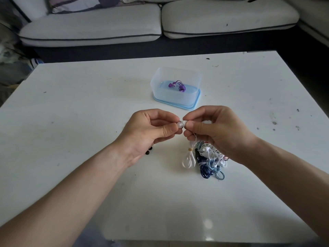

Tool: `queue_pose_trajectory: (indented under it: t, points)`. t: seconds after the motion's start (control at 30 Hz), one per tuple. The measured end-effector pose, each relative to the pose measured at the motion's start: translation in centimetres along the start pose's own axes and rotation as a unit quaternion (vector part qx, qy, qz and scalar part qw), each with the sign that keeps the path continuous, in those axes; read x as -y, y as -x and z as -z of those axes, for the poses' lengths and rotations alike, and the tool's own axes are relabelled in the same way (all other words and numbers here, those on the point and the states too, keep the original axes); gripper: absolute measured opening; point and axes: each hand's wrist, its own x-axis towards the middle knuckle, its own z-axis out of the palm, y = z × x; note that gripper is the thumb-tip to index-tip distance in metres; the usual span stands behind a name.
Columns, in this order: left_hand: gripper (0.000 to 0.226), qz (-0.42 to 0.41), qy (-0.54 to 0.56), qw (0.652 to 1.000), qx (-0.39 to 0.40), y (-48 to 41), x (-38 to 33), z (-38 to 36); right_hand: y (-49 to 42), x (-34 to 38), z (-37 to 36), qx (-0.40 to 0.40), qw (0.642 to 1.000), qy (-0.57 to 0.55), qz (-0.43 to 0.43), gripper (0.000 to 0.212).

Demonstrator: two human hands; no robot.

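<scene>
White and rounded, the earbud (181,124) sits between both hands above the middle of the glossy table (85,107), mostly covered by fingertips. The left hand (149,132) pinches one end and the right hand (216,133) the other. The right palm hides part of the tangled white and blue cables (207,163) below it. Farther off, a translucent plastic box (160,86) holds purple earphones (178,85).

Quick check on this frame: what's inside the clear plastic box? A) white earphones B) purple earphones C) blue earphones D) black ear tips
B: the purple earphones lie inside the clear plastic box. The white earbud is pinched between the left hand and the right hand, and the pile of white and blue earphones sits on the table.
</scene>
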Motion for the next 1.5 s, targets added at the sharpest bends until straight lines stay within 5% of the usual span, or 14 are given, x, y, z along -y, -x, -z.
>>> queue_pose_trajectory:
  t: [1.03,1.23,1.4,1.5]
  points:
    - [0.018,-0.005,-0.003,1.000,0.012,-0.8,0.8,0.3,-0.3,-0.8,0.4,0.030,0.998,-0.035,-0.033,0.020]
    - [0.025,-0.023,-0.079,0.997,0.004,-0.9,1.4,0.3,-0.6,-0.9,0.5,0.013,0.995,-0.086,-0.040,0.021]
    - [0.059,-0.026,-0.225,0.972,0.064,-0.7,2.6,-0.7,-0.6,-0.1,-0.3,0.006,0.980,-0.195,-0.025,0.016]
    - [0.040,-0.023,-0.236,0.970,0.062,-0.2,3.2,-1.5,-0.4,0.1,-0.9,0.004,0.968,-0.249,-0.025,0.014]
